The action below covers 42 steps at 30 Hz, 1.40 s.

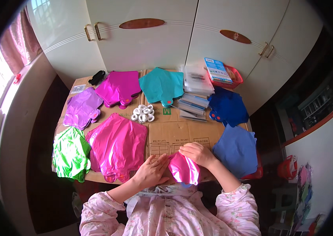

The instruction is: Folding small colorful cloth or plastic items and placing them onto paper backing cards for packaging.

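A small folded pink foil balloon [184, 168] lies on the cardboard near the front edge, in front of my body. My left hand [152, 170] lies along its left side, fingers stretched out and flat. At its upper edge, my right hand [198, 153] is closed over the foil with the fingers together; the thumb is hidden. To the left is a stack of larger pink foil balloons [118, 145], flat, with rounded tabs at the lower edge. Blue foil balloons [236, 151] lie to the right of my right hand.
Further stacks are green [71, 153], lilac [82, 108], magenta [119, 87], teal [161, 85] and dark blue [229, 106]. Several white ribbon rolls [143, 113] sit mid-table. Behind are flat packets [192, 105], clear bags [198, 78] and a red basket [234, 77].
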### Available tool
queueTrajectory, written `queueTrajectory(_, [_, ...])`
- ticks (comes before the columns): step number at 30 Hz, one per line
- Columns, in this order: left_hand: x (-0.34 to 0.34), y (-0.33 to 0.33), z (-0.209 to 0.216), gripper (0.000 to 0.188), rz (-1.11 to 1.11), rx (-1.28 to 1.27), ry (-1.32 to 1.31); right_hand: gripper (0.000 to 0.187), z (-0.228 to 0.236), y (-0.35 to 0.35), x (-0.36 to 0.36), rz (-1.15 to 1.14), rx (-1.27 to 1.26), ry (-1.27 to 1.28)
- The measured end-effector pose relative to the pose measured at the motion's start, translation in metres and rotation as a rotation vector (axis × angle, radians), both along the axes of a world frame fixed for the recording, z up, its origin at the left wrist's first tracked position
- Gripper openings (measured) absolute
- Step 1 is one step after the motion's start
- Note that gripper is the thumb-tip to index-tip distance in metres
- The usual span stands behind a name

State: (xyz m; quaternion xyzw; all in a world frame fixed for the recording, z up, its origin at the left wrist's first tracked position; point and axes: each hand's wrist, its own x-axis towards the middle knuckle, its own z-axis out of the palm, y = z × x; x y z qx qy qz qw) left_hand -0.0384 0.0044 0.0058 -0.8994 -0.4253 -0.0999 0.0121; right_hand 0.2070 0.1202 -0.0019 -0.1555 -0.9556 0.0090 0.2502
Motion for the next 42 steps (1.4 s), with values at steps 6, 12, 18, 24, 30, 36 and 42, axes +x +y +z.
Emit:
queueTrajectory(6, [-0.001,0.001,-0.002,0.062,-0.008,0.020,-0.020,0.034,0.011,-0.014,0.009,0.134,-0.083,-0.117])
queueTrajectory(12, [0.001,-0.001,-0.001,0.061,-0.001,0.033,0.010,0.034,0.000,-0.013,0.013,0.159,-0.069,-0.117])
queueTrajectory(18, [0.001,-0.003,0.000,0.063,0.005,0.002,0.024,0.034,-0.004,-0.013,0.014,0.156,-0.093,-0.134])
queueTrajectory(24, [0.002,-0.005,0.001,0.062,-0.057,0.006,0.029,0.034,-0.007,-0.012,0.014,0.158,-0.128,-0.136])
queueTrajectory(30, [0.008,-0.017,0.005,0.059,-0.166,-0.062,-0.074,0.036,-0.007,-0.015,0.016,0.144,-0.184,-0.143])
queueTrajectory(36, [0.008,-0.034,-0.010,0.043,-0.211,0.121,-0.079,0.043,0.000,-0.051,0.023,0.038,-0.204,-0.259])
queueTrajectory(42, [0.020,-0.041,-0.020,0.025,-0.211,0.238,-0.276,0.048,0.006,-0.081,0.024,-0.048,-0.207,-0.385])
